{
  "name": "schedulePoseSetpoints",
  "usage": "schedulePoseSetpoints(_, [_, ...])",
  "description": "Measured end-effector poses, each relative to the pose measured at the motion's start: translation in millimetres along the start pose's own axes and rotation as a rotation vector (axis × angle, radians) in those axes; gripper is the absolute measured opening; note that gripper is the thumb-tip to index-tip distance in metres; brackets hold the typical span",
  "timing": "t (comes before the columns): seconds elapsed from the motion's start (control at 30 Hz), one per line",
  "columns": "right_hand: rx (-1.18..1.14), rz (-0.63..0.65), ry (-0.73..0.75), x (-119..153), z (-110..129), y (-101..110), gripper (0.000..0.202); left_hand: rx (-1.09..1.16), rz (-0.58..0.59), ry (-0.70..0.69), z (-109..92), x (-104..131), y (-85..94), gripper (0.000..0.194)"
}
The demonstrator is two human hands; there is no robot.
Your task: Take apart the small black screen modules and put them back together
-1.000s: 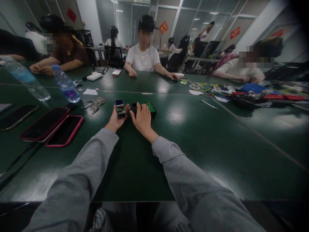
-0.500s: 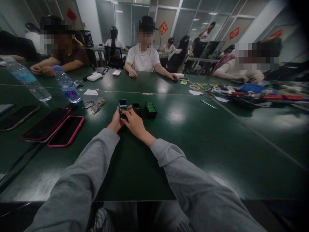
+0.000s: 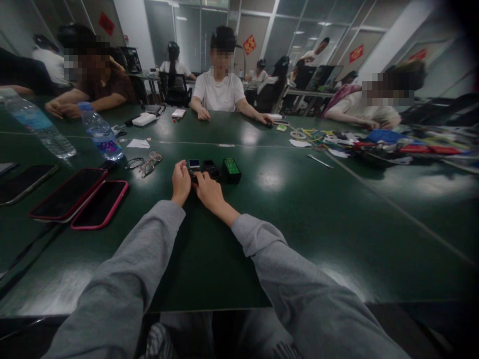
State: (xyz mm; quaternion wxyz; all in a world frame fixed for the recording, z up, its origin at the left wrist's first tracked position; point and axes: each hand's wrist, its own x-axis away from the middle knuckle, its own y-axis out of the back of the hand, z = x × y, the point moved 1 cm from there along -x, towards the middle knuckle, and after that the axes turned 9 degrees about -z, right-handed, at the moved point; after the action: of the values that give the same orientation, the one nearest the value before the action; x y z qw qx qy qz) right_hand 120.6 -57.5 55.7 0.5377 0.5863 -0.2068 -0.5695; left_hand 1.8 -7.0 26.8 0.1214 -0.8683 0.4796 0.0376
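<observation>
A small black electronic device with a pale-framed screen (image 3: 194, 163) is between my two hands, its near part covered by fingers. My left hand (image 3: 181, 183) is curled along its left side, thumb toward the device. From the right, my right hand (image 3: 210, 191) closes bent fingers on its near edge. Just right of it lies a similar black device (image 3: 210, 170) with a dark screen. Beside that stands a black box with a green circuit board (image 3: 232, 168) on top. My fingers hide exactly where each hand grips.
Phones (image 3: 100, 205) and two water bottles (image 3: 100, 133) lie or stand at left, with eyeglasses (image 3: 150, 164) closer to my hands. A wrench (image 3: 320, 161) and a heap of cables (image 3: 377, 142) are at right. Across the green table (image 3: 318, 224), several people sit; one rests both hands (image 3: 203, 114) on it.
The screened device has tilted flatter and sits lower, close to the table. My left hand has turned more upright with its fingers raised; the right has shifted slightly. The whole view has moved slightly left.
</observation>
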Motion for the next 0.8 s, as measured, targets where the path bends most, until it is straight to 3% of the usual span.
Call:
schedulePoseSetpoints(0.27, [0.055,-0.045,0.022,3,-1,-2,0.044,0.011,0.050,-0.032,-11,9,-3.4,0.017])
schedulePoseSetpoints(0.43, [0.031,-0.252,0.124,3,-16,14,0.041,-0.088,0.087,-0.226,-18,14,-2.0,0.019])
schedulePoseSetpoints(0.6, [0.040,-0.456,-0.052,3,-68,25,0.046,-0.106,0.147,-0.330,-34,28,-5.4,0.019])
schedulePoseSetpoints(0.7, [0.007,-0.458,-0.176,6,-97,17,0.061,-0.116,0.217,-0.329,-41,36,-7.7,0.020])
schedulePoseSetpoints(0.8, [-0.083,-0.370,-0.315,7,-112,7,0.065,-0.118,0.323,-0.331,-45,43,-10.0,0.021])
